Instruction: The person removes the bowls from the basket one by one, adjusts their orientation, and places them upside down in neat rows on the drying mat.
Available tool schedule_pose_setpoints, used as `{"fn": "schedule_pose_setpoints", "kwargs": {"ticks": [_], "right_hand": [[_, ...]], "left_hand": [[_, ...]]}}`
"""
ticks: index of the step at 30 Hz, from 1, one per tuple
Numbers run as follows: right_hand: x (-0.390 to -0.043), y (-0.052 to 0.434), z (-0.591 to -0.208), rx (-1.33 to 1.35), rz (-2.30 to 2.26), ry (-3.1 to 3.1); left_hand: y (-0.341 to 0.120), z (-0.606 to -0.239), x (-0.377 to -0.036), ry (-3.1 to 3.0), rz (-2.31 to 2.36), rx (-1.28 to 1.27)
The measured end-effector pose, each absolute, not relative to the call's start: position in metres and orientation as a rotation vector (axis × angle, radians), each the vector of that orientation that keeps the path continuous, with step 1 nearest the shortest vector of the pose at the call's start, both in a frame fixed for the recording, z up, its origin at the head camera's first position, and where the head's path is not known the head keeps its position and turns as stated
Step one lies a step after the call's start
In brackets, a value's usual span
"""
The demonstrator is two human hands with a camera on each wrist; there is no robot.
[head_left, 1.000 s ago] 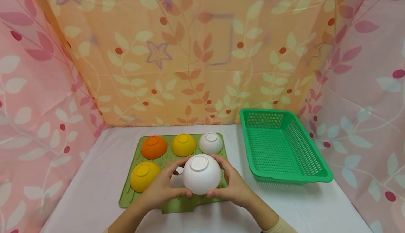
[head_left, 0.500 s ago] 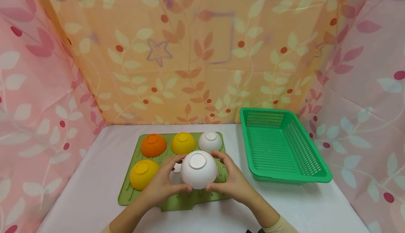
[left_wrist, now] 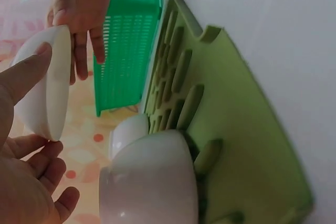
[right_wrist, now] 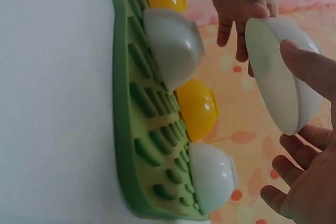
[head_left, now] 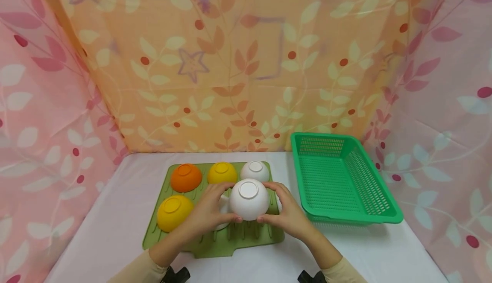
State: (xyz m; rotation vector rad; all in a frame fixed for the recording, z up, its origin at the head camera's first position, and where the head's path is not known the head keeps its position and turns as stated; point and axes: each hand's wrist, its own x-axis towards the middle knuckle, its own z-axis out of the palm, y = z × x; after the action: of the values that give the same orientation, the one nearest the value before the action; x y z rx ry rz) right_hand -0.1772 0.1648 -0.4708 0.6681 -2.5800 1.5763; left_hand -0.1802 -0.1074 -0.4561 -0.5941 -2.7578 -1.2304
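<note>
A white bowl (head_left: 249, 202), upside down, is held in the air between both hands over the green drying mat (head_left: 246, 238). My left hand (head_left: 207, 209) pinches its left edge between thumb and fingers. On the opposite edge, my right hand (head_left: 289, 211) grips it the same way. Both wrist views show a gap between this bowl and the mat. Another white bowl (left_wrist: 152, 179) rests inverted on the mat, mostly hidden behind the left hand in the head view. Behind the held bowl sits a smaller white bowl (head_left: 255, 170), also bottom up.
An orange bowl (head_left: 186, 178), a yellow bowl (head_left: 222, 173) and a larger yellow bowl (head_left: 174, 213) stand inverted on the mat. To the right is a green basket (head_left: 330, 185) with slotted walls. Patterned cloth (head_left: 230, 61) hangs behind the white tabletop (head_left: 127, 197).
The held white bowl has moved slightly right and farther from me, and looks smaller in the head view. Both hands moved with it, uncovering more of the white bowl on the mat.
</note>
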Motion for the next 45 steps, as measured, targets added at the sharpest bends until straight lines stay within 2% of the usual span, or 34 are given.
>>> {"fn": "schedule_pose_setpoints", "kwargs": {"ticks": [8, 18, 45], "right_hand": [[-0.188, 0.173, -0.485, 0.503, 1.560, -2.672], [-0.201, 0.176, -0.505, 0.367, 1.449, -2.780], [-0.205, 0.173, -0.529, 0.341, 1.260, -2.887]], "left_hand": [[-0.091, -0.459, -0.213, -2.855, -1.053, -0.693], [-0.075, -0.467, -0.235, -2.962, -0.883, -0.815], [-0.062, -0.483, -0.240, -3.053, -0.418, -0.847]]}}
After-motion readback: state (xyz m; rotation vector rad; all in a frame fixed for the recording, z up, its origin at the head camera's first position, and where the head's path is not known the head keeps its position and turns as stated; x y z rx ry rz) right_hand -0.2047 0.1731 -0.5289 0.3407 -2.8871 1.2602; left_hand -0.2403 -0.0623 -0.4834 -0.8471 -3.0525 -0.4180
